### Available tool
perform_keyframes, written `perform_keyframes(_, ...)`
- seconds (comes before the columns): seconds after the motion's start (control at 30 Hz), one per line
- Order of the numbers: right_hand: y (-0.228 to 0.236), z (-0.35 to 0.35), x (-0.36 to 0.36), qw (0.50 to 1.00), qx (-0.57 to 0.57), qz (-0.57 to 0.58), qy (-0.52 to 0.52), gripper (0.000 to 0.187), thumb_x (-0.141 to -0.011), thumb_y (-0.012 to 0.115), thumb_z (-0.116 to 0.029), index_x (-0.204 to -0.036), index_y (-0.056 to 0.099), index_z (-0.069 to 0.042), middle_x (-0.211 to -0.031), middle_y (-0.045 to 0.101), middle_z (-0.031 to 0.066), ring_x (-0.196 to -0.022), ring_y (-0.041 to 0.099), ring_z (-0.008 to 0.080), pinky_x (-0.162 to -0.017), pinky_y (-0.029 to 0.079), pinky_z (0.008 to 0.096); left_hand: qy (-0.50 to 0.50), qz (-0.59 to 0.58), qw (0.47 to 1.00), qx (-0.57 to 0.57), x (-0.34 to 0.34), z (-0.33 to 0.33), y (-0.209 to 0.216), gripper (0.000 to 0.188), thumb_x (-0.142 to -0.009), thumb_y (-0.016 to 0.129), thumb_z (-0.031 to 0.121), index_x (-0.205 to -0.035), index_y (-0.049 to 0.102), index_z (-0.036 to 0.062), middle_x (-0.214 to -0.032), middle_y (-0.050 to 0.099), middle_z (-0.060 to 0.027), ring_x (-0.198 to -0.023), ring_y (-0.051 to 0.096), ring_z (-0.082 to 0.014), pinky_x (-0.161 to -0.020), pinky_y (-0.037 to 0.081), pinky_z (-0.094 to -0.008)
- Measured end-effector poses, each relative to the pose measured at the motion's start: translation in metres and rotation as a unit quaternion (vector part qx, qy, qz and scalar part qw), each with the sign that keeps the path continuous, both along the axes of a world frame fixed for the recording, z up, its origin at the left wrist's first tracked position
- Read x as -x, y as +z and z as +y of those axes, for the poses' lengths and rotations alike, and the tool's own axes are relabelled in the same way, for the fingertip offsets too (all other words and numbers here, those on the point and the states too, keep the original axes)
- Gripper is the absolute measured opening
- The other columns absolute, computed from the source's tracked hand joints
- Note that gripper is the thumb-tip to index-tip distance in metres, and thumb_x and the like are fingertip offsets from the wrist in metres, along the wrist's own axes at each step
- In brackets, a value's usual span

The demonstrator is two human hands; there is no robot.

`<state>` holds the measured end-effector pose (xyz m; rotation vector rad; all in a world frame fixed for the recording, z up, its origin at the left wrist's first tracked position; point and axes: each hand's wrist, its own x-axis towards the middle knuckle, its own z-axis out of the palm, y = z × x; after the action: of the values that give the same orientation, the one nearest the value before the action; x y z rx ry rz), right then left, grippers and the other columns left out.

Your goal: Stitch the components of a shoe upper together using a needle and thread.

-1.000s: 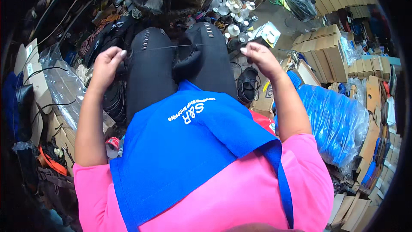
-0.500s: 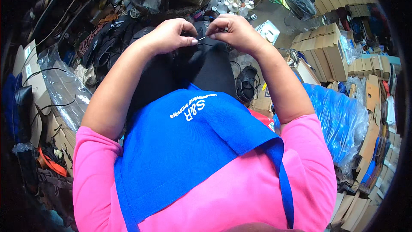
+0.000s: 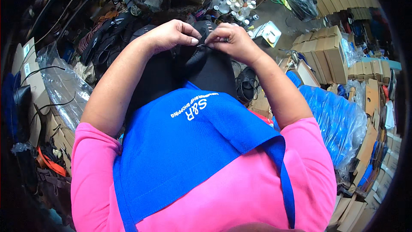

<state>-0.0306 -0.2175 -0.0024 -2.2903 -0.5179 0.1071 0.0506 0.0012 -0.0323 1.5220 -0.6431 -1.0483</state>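
Note:
Both my hands work close together above my knees. My left hand [image 3: 175, 35] is closed in a pinch, thumb against forefinger, at the left side of a black item with a row of pale stitch-like marks [image 3: 208, 25]. Opposite it, my right hand [image 3: 234, 42] has its fingertips pinched together over the same dark item. Whatever either hand pinches is too small and dark to make out. The black item rests against my dark-clothed legs [image 3: 210, 71], and its kind is not clear. A blue apron [image 3: 193, 133] covers my lap.
White bottles and jars [image 3: 234, 6] stand ahead. A heap of black shoes [image 3: 107, 36] lies to the left. Cardboard boxes [image 3: 319, 53] and a plastic-wrapped blue bundle [image 3: 332, 120] are on the right. Clear plastic sheeting [image 3: 62, 81] lies at the left, by thin black cords.
The thin pale sliver that showed between my fingertips is no longer visible. My right hand has come slightly lower, with its fingers more bunched. More of the pale stitch-like marks shows.

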Motion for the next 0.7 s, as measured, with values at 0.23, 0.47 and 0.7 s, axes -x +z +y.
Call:
perform_keyframes(0.23,0.002,0.007,0.026,0.995,0.077,-0.062,-0.028,0.024,-0.073,0.067,-0.001,-0.094,0.07,-0.014,-0.083,0.058,0.0068,-0.077,0.061,0.0227,-0.068,0.049,0.0317,-0.061,-0.043,0.997,0.003,0.001,0.004,0.0,0.036,-0.083,0.064,0.014,-0.116,0.062,-0.0002,-0.094,0.058,-0.0018,-0.091,0.053,-0.0131,-0.085,0.041,-0.0267)
perform_keyframes(0.47,0.043,0.029,0.026,0.939,0.325,-0.1,0.048,0.017,-0.078,0.059,-0.013,-0.092,0.069,-0.013,-0.09,0.059,0.0111,-0.081,0.06,0.0296,-0.078,0.047,0.0415,-0.098,-0.064,0.993,-0.019,0.002,0.0,0.003,0.034,-0.084,0.062,0.012,-0.116,0.062,0.0008,-0.096,0.055,-0.0032,-0.093,0.052,-0.0137,-0.085,0.04,-0.0269)
perform_keyframes(0.7,0.046,0.042,-0.001,0.937,0.339,-0.026,0.08,0.014,-0.077,0.058,-0.013,-0.085,0.069,-0.009,-0.089,0.062,0.0119,-0.086,0.062,0.0303,-0.074,0.048,0.0403,-0.07,-0.152,0.981,-0.095,0.0,-0.004,0.009,0.027,-0.079,0.065,0.006,-0.106,0.062,0.001,-0.101,0.058,-0.0052,-0.097,0.055,-0.0169,-0.085,0.044,-0.03)
